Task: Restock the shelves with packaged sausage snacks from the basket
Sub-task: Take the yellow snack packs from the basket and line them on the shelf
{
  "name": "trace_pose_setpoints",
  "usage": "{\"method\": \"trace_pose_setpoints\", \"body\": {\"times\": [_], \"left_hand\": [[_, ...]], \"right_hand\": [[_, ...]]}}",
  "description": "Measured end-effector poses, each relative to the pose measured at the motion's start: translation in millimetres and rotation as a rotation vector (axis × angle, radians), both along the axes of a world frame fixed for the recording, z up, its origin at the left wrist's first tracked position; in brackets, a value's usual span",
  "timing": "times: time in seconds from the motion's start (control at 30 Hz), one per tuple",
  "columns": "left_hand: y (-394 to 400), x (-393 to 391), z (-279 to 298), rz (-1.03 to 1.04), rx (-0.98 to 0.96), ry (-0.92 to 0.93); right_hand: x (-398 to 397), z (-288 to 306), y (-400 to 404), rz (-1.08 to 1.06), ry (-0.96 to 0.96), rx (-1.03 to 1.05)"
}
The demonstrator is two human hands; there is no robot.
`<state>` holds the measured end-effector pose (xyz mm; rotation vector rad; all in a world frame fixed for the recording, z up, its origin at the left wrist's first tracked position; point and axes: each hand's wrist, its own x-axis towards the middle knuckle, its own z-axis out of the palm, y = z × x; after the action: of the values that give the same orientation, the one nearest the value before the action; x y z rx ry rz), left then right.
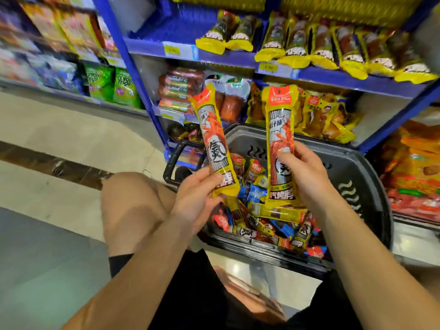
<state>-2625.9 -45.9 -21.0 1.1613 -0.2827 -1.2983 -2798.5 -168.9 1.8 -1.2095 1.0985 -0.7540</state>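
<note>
We're holding two sausage packs up over the basket (352, 163); left hand (197, 196) is pinching the lower end of the left pack (215, 141), thumb on its face, and right hand (302, 170) is gripping the right pack (281, 141) approx. mid-length, fingers curled round it. Both packs are standing near upright above the basket, tops toward the blue shelf (333, 78) behind it; more snacks are lying loose in the basket's bottom.

Packs are looking light, w/ glossy film — prob. slippery; the sausage core should be firm-ish while the sealed ends flop, so we're judging the body the better hold, not the seam.

Room: the shelf's front lip is sitting just beyond the basket's far rim — yellow packs (345, 48) overhanging it above; open floor lies left of the basket.
</note>
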Motion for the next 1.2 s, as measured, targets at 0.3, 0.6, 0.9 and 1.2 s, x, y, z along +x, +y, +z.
{"method": "trace_pose_setpoints", "body": {"times": [0.3, 0.6, 0.9, 1.2], "left_hand": [[-50, 82, 56, 0.099, -0.059, -0.412], [-120, 156, 84, 0.146, -0.041, -0.590], [-188, 196, 102, 0.228, 0.043, -0.692], [-225, 209, 109, 0.330, 0.170, -0.936]], "right_hand": [[50, 54, -32, 0.029, 0.018, -0.198], [91, 76, -65, 0.003, 0.037, -0.230], [122, 86, -91, -0.022, 0.070, -0.206], [137, 78, -105, -0.038, 0.058, -0.201]]}}
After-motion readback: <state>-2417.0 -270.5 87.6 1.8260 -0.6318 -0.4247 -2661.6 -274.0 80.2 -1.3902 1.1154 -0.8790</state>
